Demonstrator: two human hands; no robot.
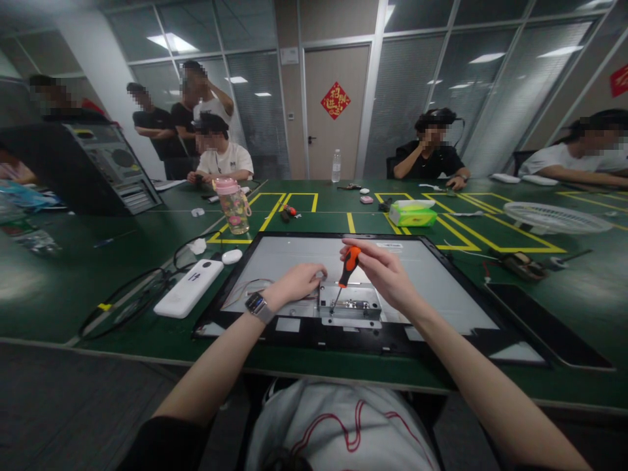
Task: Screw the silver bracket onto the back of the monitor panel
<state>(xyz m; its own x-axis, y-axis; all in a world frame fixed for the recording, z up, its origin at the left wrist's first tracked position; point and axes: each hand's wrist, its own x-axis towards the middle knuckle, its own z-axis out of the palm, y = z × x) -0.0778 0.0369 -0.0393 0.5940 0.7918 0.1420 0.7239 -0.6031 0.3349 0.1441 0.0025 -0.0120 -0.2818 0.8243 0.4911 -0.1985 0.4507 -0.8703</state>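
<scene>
My right hand (390,271) is closed round the handle of an orange and black screwdriver (350,265). Its shaft slants down, with the tip at the left part of a silver metal bracket (350,314) that holds a narrow circuit board. Beside the bracket's upper left corner is my left hand (300,280), fingers loosely bent and apart; I cannot tell whether they touch the metal. A watch (256,303) is on that wrist. Under both hands, a large display panel (289,252) with a black frame lies back side up. Thin wires (245,288) run across it at the left.
Left of the panel lie a white power bank (189,288) and a black cable (132,307); a pink-lidded bottle (232,206) stands behind. To the right are a long black slab (547,324) and a dark tool (523,261). Farther back sits a green tissue pack (413,213). Several people are across the table.
</scene>
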